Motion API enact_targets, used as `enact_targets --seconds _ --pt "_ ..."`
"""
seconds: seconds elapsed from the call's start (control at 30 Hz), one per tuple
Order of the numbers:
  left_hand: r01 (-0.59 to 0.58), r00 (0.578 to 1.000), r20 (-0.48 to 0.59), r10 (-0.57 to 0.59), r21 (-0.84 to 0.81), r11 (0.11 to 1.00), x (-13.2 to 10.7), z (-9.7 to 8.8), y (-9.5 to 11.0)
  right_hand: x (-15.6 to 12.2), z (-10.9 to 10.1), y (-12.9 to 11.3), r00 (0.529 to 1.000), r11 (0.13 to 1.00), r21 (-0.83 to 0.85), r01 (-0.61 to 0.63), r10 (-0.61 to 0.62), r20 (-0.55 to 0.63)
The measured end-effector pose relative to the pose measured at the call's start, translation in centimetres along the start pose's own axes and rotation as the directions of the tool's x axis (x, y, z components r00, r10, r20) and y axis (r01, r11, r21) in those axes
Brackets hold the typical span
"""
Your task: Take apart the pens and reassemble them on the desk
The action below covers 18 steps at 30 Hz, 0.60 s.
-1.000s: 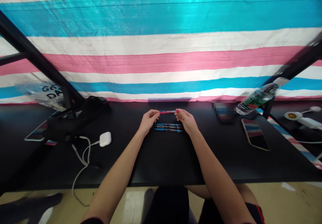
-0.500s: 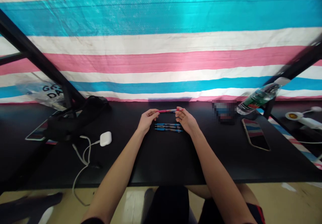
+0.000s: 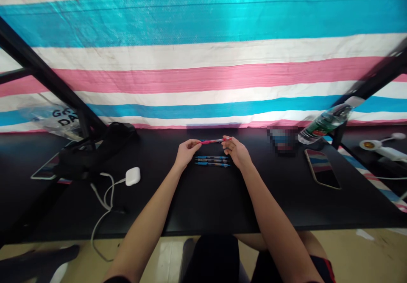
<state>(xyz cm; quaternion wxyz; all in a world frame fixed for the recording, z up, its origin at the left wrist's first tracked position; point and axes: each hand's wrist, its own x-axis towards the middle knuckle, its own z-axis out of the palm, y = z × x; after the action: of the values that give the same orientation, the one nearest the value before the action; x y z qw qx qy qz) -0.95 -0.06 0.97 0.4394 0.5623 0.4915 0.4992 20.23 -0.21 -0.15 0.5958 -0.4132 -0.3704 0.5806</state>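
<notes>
A pink pen (image 3: 213, 141) is held level above the black table (image 3: 203, 198), near the striped backdrop. My left hand (image 3: 186, 153) pinches its left end, fingers closed. My right hand (image 3: 235, 151) pinches its right end, fingers closed too. Just below the hands, three blue pens (image 3: 212, 161) lie side by side on the table, between my two wrists.
A white earbud case (image 3: 132, 175) with a white cable (image 3: 103, 198) and a black bag (image 3: 92, 153) lie at the left. At the right are a phone (image 3: 322, 168), a tilted water bottle (image 3: 327, 121) and a white device (image 3: 380, 149). Black frame bars (image 3: 47, 75) slant at both sides.
The pink pen has tilted slightly, its right end a little higher. Both hands stay at its ends, barely shifted.
</notes>
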Motion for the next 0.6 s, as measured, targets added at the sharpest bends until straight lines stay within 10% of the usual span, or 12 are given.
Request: enact_targets --seconds 0.13,0.27,0.6 --pt "-0.184 0.976 -0.046 0.212 0.339 0.923 0.05 -0.35 -0.28 0.11 -0.20 0.42 0.971 0.937 -0.332 0.105 -0.169 -0.170" --pt "-0.220 0.963 -0.019 0.270 0.530 0.819 0.04 -0.70 -0.53 -0.27 -0.24 0.63 0.917 0.644 -0.736 0.208 -0.389 -0.082" --pt "-0.148 0.968 -0.037 0.247 0.710 0.688 -0.35 -0.41 -0.51 -0.52 0.00 0.82 0.892 0.484 -0.831 0.274 -0.451 0.031"
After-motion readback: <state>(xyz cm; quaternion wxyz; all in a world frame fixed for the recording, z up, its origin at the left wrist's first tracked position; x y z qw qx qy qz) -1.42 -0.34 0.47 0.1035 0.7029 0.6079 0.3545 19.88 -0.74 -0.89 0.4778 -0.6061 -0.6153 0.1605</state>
